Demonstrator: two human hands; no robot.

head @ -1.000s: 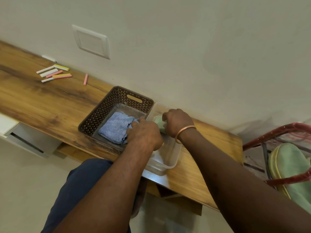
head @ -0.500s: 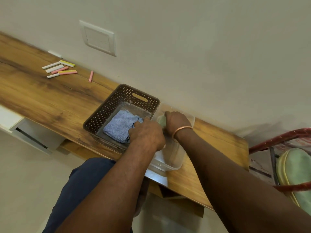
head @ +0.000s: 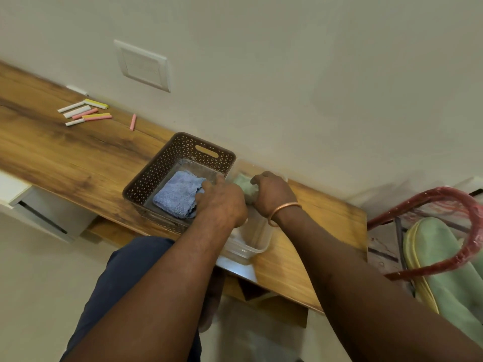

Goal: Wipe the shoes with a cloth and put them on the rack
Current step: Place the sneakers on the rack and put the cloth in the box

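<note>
I am looking down on a wooden shelf (head: 65, 163) that runs along a cream wall with a pale switch plate (head: 143, 66) on it. My left hand (head: 222, 202) is inside a brown perforated basket (head: 162, 163). Its fingers are curled down onto the near edge of a blue cloth (head: 177, 194) and grip it. The rest of the cloth lies flat on the basket floor, spreading away from that hand toward the basket's far left wall. Just right of this grip, touching the basket's side, stands a clear plastic tub (head: 257, 239). My right hand (head: 271, 194), a copper bangle (head: 283, 209) on its wrist, reaches into the tub. Its fingers are closed round a pale green piece (head: 244, 188) at the tub's far end. So little of that piece shows that I cannot tell what it is. The two hands sit close side by side, almost touching. Well off to the right of the right hand, past the end of the shelf, a green shoe (head: 449, 270) with yellow edging lies inside a red-wrapped rack (head: 470, 231). Far to the left of the left hand, several chalk sticks (head: 83, 113) are scattered on the wood near the wall.
</note>
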